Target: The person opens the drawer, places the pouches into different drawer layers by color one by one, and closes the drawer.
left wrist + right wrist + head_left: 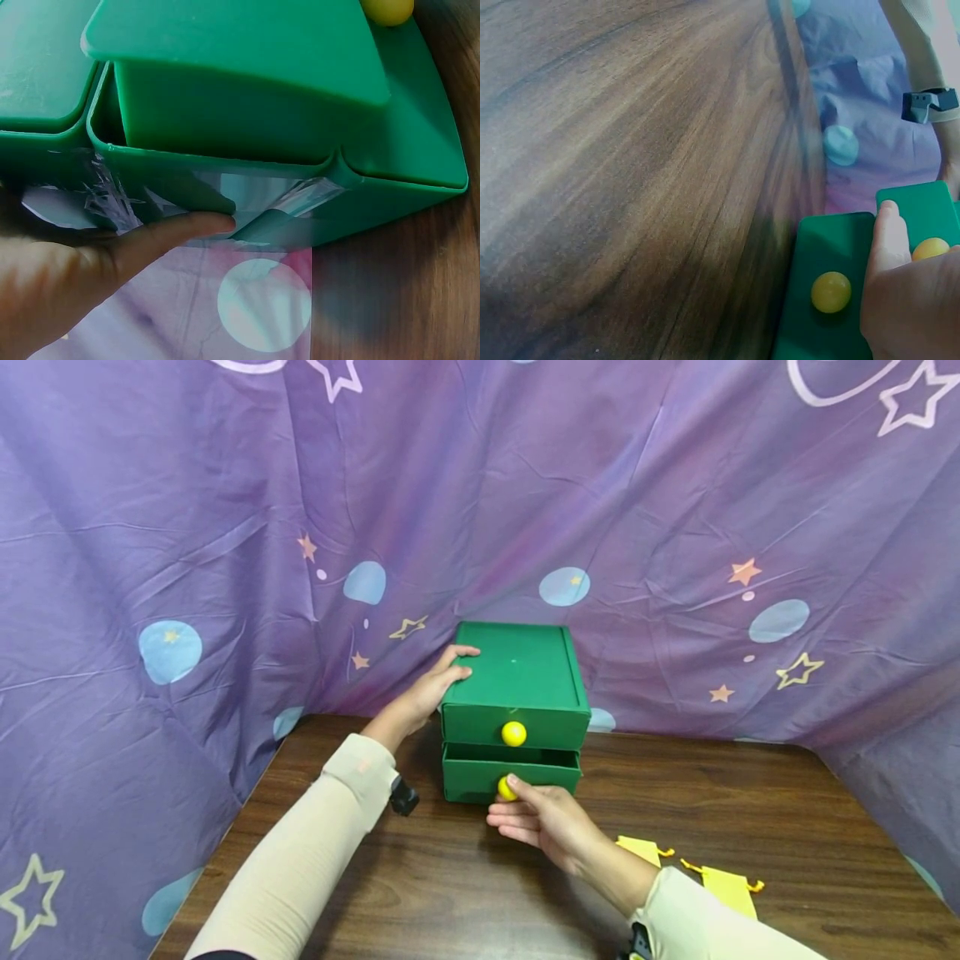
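A green drawer cabinet (517,664) with round yellow knobs stands at the back of the table. Its middle drawer (247,105) is pulled partway out, while the drawers on either side are closed. My right hand (551,822) holds the yellow knob (507,788) of that drawer, thumb on top and fingers below. On the cabinet's left side lies my left hand (435,681), its fingertips reaching onto the top. One straight digit of it presses the taped side wall in the left wrist view. The drawer's contents cannot be made out.
Two yellow drawstring pouches (727,892) lie on the wooden table (825,835) at the right, one partly behind my right forearm. A purple patterned cloth (660,527) hangs close behind the cabinet and along both sides.
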